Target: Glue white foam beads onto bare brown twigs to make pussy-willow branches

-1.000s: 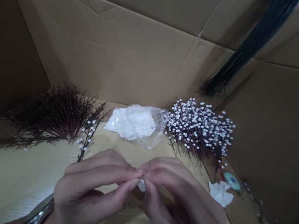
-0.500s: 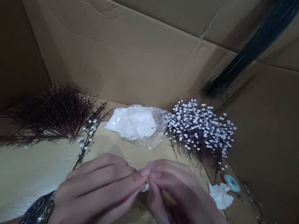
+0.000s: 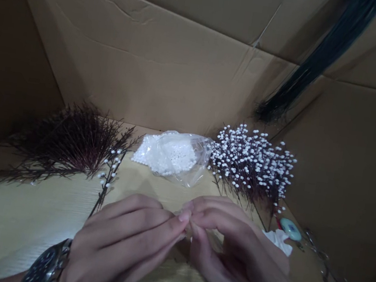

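Note:
My left hand (image 3: 132, 240), with a wristwatch (image 3: 46, 263) on its wrist, is closed in a pinch low in the middle of the view. My right hand (image 3: 239, 251) meets it fingertip to fingertip, also pinching. Whatever they hold is almost wholly covered by the fingers; only a speck of white shows just below the tips. Beyond the hands lies a clear plastic bag of small white beads (image 3: 175, 155). To its right, a bunch of dark twigs tipped with white beads (image 3: 253, 164) rests on the table.
Bare dark-red twigs (image 3: 72, 143) are heaped at the left, beside a beaded twig (image 3: 109, 174). At the right lie a crumpled white tissue (image 3: 279, 240), a light-blue round object (image 3: 290, 229) and scissors (image 3: 316, 247). Cardboard walls (image 3: 171, 64) enclose the table; a dark strand bundle (image 3: 318, 61) hangs upper right.
My right hand has shifted slightly, its thumb moving a little to the right, and it covers more of the tissue. The white bead seen below the fingertips is now mostly hidden.

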Motion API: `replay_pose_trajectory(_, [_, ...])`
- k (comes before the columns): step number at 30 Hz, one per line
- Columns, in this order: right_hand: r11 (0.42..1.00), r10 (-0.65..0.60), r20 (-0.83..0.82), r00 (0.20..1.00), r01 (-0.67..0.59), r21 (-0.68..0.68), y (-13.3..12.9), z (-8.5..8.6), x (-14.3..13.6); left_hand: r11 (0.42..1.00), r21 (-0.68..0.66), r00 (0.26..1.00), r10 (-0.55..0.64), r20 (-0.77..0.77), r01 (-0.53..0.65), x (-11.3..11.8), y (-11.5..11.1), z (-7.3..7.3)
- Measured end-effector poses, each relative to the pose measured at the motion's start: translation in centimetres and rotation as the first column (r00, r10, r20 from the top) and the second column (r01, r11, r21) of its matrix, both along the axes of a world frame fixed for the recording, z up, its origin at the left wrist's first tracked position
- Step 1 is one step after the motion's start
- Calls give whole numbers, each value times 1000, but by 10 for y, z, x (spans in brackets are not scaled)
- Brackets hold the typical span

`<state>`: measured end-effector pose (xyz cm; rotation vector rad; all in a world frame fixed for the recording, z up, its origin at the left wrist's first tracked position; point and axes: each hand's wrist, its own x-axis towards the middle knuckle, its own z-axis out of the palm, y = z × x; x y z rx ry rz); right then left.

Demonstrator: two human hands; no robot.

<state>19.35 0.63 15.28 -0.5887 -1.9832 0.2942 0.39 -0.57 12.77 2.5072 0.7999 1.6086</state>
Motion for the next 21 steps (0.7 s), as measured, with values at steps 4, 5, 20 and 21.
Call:
replay_pose_trajectory(4, [1000, 10, 16, 1000, -11, 25, 0, -4, 3, 1000, 15, 1000, -11, 3, 11, -1, 0, -1])
replay_pose_trajectory(5, [999, 13, 43, 999, -15, 48, -1, -5, 5, 1000, 27, 1000, -8, 2, 8, -1, 0, 0])
replay_pose_trajectory(20, [1000, 15, -6, 1000, -15, -7, 1, -4, 0, 999, 46, 1000, 5, -29, -4, -1, 3, 4])
replay_pose_trajectory(21, [1000, 23, -25, 999, -23, -11, 1, -5, 0, 999, 47, 1000, -1, -23, 2, -1, 3, 3])
